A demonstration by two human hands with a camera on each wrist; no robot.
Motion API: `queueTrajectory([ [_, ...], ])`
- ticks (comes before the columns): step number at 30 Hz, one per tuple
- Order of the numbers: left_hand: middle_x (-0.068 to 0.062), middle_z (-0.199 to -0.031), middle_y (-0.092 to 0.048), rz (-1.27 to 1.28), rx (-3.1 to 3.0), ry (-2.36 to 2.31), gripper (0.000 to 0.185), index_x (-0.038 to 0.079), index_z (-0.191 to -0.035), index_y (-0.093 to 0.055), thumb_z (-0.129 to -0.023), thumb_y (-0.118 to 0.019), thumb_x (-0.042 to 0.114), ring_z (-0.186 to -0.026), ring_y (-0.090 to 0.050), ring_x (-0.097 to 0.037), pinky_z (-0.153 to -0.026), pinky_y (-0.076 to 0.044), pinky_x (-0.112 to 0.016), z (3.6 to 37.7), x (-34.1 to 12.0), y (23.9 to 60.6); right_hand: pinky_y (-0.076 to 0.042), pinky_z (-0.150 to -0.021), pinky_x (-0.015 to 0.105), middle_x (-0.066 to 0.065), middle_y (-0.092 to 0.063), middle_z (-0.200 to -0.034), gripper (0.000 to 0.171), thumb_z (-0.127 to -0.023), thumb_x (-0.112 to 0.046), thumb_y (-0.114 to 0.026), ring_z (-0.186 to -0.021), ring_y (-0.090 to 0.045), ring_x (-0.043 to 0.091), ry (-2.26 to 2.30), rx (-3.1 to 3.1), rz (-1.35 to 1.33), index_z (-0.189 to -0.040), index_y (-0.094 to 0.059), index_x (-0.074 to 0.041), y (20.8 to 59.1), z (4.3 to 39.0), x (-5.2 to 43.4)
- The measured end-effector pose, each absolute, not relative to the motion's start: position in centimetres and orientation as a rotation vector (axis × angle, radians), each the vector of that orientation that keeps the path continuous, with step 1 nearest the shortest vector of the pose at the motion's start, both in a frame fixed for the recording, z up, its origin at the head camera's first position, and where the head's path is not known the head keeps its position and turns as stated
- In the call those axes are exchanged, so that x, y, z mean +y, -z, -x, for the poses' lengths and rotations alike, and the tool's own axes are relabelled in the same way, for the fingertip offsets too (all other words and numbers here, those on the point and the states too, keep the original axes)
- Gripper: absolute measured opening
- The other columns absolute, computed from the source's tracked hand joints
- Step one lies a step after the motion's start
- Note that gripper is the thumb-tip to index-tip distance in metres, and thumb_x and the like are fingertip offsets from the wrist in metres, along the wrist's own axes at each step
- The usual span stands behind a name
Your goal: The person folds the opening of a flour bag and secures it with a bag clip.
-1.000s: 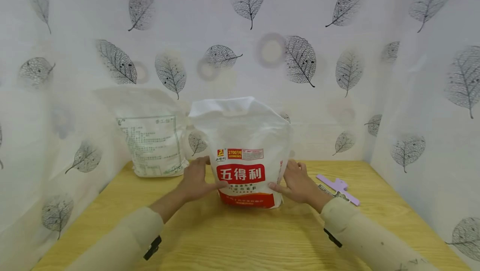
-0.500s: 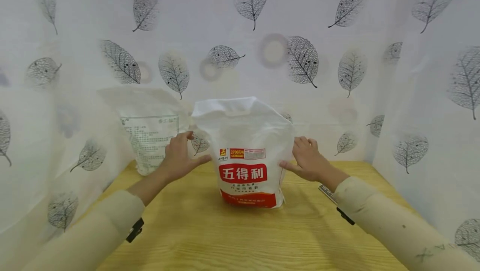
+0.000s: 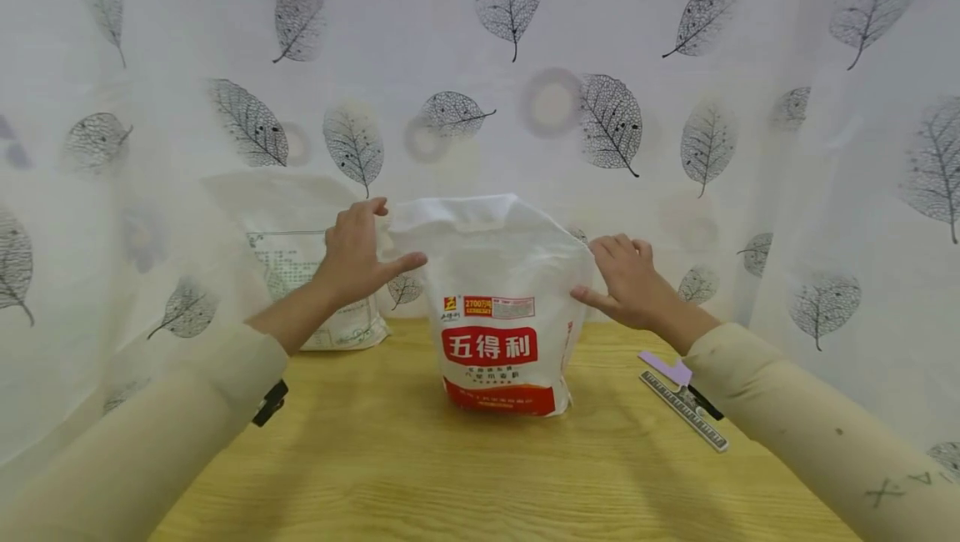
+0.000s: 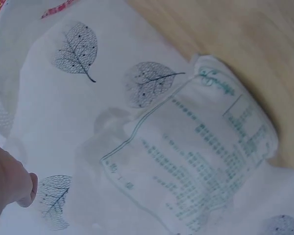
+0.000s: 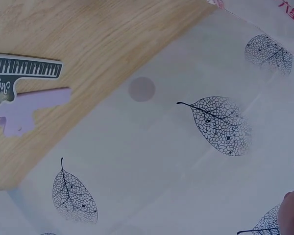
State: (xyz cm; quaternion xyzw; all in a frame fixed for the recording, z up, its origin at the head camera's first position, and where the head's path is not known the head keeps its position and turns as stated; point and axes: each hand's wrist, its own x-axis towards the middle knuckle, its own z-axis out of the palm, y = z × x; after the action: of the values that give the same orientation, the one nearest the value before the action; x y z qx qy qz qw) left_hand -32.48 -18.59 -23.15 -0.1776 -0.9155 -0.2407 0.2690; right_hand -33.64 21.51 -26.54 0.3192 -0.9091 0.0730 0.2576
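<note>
A white flour bag (image 3: 491,300) with red printing stands upright on the wooden table (image 3: 420,484), its top folded slightly over. By its upper left edge is my left hand (image 3: 356,254), thumb stretched toward the bag and fingers lightly bent. My right hand (image 3: 633,288) is at the upper right edge, thumb in front and fingers beside the corner; whether it touches is unclear. Only a bit of the left hand (image 4: 10,181) shows in the left wrist view, and of the right hand (image 5: 293,205) in the right wrist view. Neither hand visibly grips the bag.
Behind my left hand stands a second white bag (image 3: 341,325) with green print. To the right lie a purple clip (image 5: 34,105) and a piano-key patterned clip (image 5: 27,68), partly covered by my right sleeve in the head view. A leaf-patterned curtain (image 3: 450,25) surrounds the table.
Both hands have moved up from the flour bag's lower sides to its upper edges, and the left hand has come away from its side. The bag stays in place on the table.
</note>
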Motion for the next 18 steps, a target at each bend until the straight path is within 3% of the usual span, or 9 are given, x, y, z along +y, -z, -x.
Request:
queueTrajectory([
  [8, -0.015, -0.149, -0.041, 0.528, -2.481, 0.572, 0.102, 0.004, -0.154, -0.025, -0.082, -0.074, 0.058, -0.139, -0.033, -0.036, -0.112, -0.022, -0.06, 32.5, -16.7, 20.6, -0.022, -0.103, 0.062, 0.016, -0.055, -0.129, 0.064, -0.097, -0.055, -0.054, -0.121, -0.043, 0.035, -0.204, -2.411, -0.893, -0.137, -0.049, -0.006, 25.0, 34.0, 21.1],
  [18, -0.014, -0.152, -0.04, 0.622, -2.48, 0.433, 0.097, 0.005, -0.153, -0.028, -0.085, -0.069, 0.06, -0.142, -0.033, -0.033, -0.11, -0.026, -0.056, 33.0, -14.4, 18.5, -0.023, -0.102, 0.062, 0.015, -0.057, -0.127, 0.06, -0.096, -0.054, -0.056, -0.119, -0.045, 0.034, -0.191, -2.354, -0.936, -0.132, -0.052, -0.006, 22.5, 33.9, 19.9],
])
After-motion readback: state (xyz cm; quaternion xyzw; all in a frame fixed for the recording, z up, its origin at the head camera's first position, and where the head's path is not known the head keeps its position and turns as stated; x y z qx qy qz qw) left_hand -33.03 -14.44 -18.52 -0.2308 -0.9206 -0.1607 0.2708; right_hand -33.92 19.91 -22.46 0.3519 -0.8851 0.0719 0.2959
